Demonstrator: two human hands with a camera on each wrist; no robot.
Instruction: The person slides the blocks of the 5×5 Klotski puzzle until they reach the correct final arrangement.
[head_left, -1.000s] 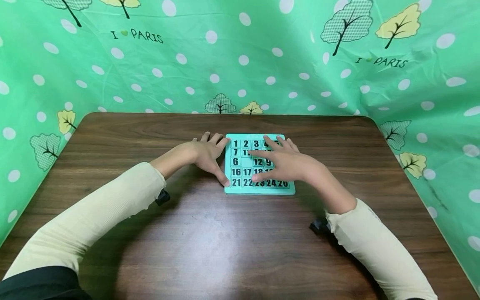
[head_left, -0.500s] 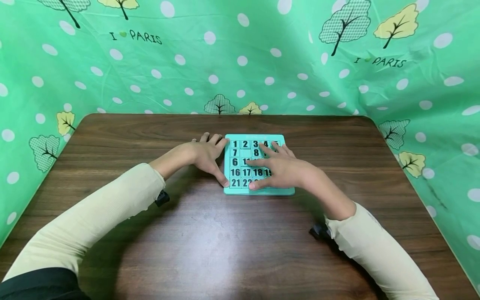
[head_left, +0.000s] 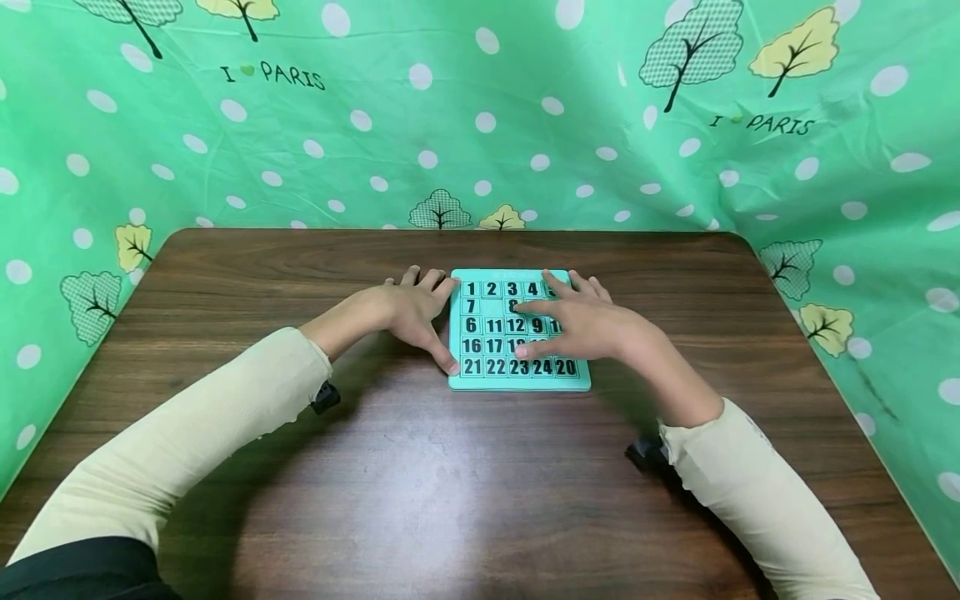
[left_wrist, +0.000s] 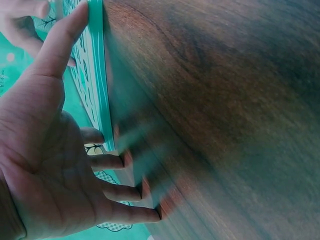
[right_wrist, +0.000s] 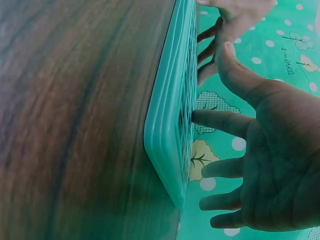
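A turquoise number slide puzzle (head_left: 517,384) lies flat on the wooden table, its tiles printed with black numbers. In the second row a bare slot sits between tile 7 (head_left: 471,307) and tile 8 (head_left: 512,305). My left hand (head_left: 411,312) rests along the puzzle's left side, thumb at the lower corner, index finger near the upper one, other fingers spread on the table. Over the right half reaches my right hand (head_left: 588,325), its index fingertip on tile 8 and its other fingers extended. That hand hides several tiles on the right. The right wrist view shows the puzzle's thick edge (right_wrist: 165,130).
The brown wood-grain table (head_left: 420,483) extends around the puzzle. Behind it and at the sides hangs a green polka-dot cloth (head_left: 480,100) printed with trees. Dark wrist devices (head_left: 325,397) sit beneath both cream sleeves (head_left: 225,392).
Tile 11 has slid down from the second row into the third, leaving its slot bare. My right hand then moved up and right, from tile 11 to tile 8. The left hand stayed put.
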